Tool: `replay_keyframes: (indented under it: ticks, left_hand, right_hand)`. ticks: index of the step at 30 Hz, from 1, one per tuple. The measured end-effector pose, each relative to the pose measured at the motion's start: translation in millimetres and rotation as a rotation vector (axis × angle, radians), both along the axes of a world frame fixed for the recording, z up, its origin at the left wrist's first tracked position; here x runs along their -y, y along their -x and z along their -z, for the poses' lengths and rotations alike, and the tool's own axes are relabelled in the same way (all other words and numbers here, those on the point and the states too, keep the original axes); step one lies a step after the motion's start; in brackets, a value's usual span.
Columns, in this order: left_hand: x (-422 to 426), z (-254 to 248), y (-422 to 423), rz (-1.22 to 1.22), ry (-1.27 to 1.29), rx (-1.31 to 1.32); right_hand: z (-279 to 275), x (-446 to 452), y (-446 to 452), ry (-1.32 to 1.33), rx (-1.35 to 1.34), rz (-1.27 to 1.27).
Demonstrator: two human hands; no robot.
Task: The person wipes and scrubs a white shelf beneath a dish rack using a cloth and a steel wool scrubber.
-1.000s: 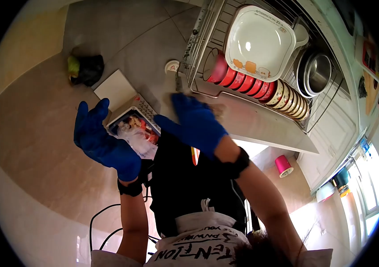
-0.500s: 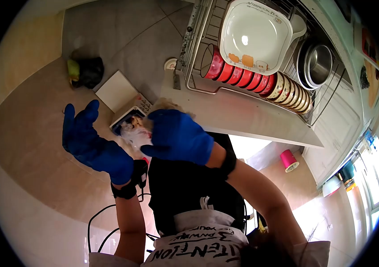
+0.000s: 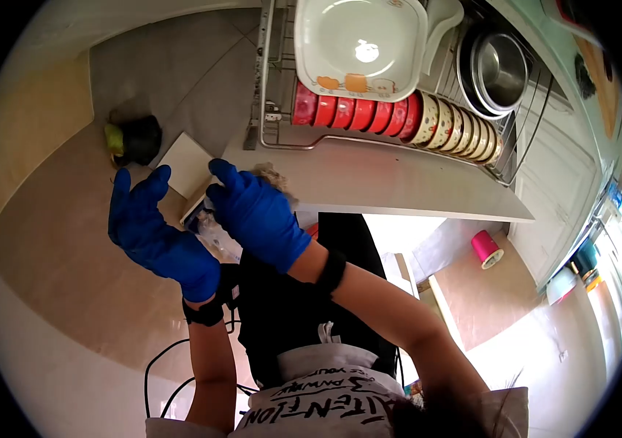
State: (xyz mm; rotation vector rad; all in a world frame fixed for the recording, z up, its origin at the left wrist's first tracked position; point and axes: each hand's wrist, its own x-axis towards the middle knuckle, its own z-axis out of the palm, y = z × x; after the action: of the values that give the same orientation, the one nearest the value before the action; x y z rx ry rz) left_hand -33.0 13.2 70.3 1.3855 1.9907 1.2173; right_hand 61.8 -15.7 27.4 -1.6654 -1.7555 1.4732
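Note:
Both hands wear blue gloves. My left hand is raised at the left with thumb and fingers apart, holding nothing. Around a crumpled beige-grey cloth, my right hand is closed; the cloth sticks out past its far side, near the left end of the pale drawer front. Between and below the hands is an open box with a clear plastic bag in it, partly hidden by my right hand. Its white lid stands open.
The pulled-out wire rack holds a square white dish, a row of red bowls and cream bowls, and metal pots. A dark bag lies on the floor. A pink bin stands right.
My right hand has moved left with the cloth, over the box and closer to my left hand. My left hand stays raised and open. The rack has shifted left in view.

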Motion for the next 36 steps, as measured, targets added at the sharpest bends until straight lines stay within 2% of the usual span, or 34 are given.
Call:
replay_keyframes:
  ticks: [2,3,4,5,7,8,10,11,12,13,14,16,17,18,20,21,22,23,26,28,29,30,31,32,33,34,36]
  left_hand:
    - [1.9,2.4,-8.9,0.044,-0.046,0.050]
    - [0.8,0.2,-13.8,0.159,-0.027,-0.110]
    - [0.0,-2.9,-18.3,0.282,-0.007,-0.270]
    - [2.1,0.0,-23.9,0.296,-0.006,-0.273]
    - [4.7,13.8,-33.5,0.293,-0.017,-0.118]
    - [4.5,16.8,-42.4,0.297,-0.017,-0.123]
    - [5.4,22.5,-64.1,0.219,-0.040,-0.071]
    - [5.1,28.0,-57.2,0.375,-0.038,-0.143]
    - [5.7,27.8,-63.0,0.376,-0.042,-0.147]
    - [7.0,26.9,-72.4,0.337,0.011,-0.043]
    - [8.9,26.0,-81.0,0.299,0.070,0.062]
    - [12.5,26.7,-91.8,0.240,0.082,0.137]
    - [13.2,26.6,-96.9,0.266,0.072,0.041]
    - [14.4,26.3,-102.3,0.293,0.065,-0.054]
    - [12.1,28.4,-97.2,0.383,0.043,-0.098]
    - [12.7,29.1,-100.9,0.463,0.011,-0.155]
    - [16.5,28.4,-115.1,0.320,0.058,-0.071]
    - [18.4,28.5,-122.7,0.274,0.081,-0.019]
    - [21.7,30.4,-132.9,0.286,0.103,0.030]
    - [25.0,31.6,-140.4,0.329,0.101,0.032]
    - [24.3,30.7,-143.7,0.460,0.049,-0.014]
    - [22.8,30.2,-145.4,0.593,-0.006,-0.060]
    - [23.4,28.8,-155.5,0.590,-0.012,-0.024]
    - [24.6,27.7,-163.9,0.589,-0.013,-0.021]
    - [26.8,25.3,-171.1,0.588,0.033,0.049]
    - [29.9,23.1,-177.3,0.587,0.081,0.118]
    - [36.6,25.2,-185.7,0.531,0.132,0.179]
  right_hand:
    - [-0.2,0.9,-13.2,-0.165,-0.070,0.015]
    - [3.2,3.9,-25.4,-0.162,-0.073,0.024]
    - [5.5,9.0,-43.3,-0.362,0.026,-0.052]
    - [5.8,15.3,-64.8,-0.562,0.130,-0.130]
    - [0.5,35.7,-123.4,-0.391,0.202,-0.153]
    - [-6.9,38.5,-166.8,-0.447,0.150,-0.204]
    - [-11.8,60.7,-243.0,-0.268,0.154,-0.068]
    - [-23.6,62.2,-282.8,-0.245,0.164,-0.087]
    - [-24.6,80.4,-321.6,0.112,0.060,0.211]
    - [-34.0,79.3,-345.4,0.063,0.242,0.113]
    - [-32.5,81.4,-348.8,0.041,0.201,0.195]
    - [-18.7,86.0,-337.5,-0.098,0.353,-0.006]
    - [-18.5,75.7,-302.0,-0.099,0.374,-0.019]
    - [-1.8,73.2,-268.5,-0.372,0.202,-0.071]
    - [-5.9,49.6,-190.3,-0.366,0.164,-0.043]
    - [-10.6,35.9,-163.6,-0.230,0.128,-0.119]
    - [-8.7,25.9,-143.9,-0.080,0.166,-0.212]
    - [-3.4,20.7,-138.8,0.005,0.082,-0.245]
    - [-8.0,29.1,-184.3,-0.047,0.064,-0.246]
    - [-4.1,53.0,-254.8,-0.012,-0.068,-0.099]
    - [-2.2,66.6,-297.1,0.004,-0.088,-0.092]
    - [-18.6,69.4,-337.0,0.248,-0.170,0.032]
    - [-46.5,63.5,-370.0,0.780,-0.376,0.438]
    - [-38.5,83.1,-413.7,0.393,-0.258,0.191]
    - [-48.4,86.2,-434.5,0.493,-0.083,0.272]
    - [-49.7,93.1,-444.1,0.475,-0.056,0.355]
    - [-48.5,88.2,-437.9,0.250,0.072,0.169]
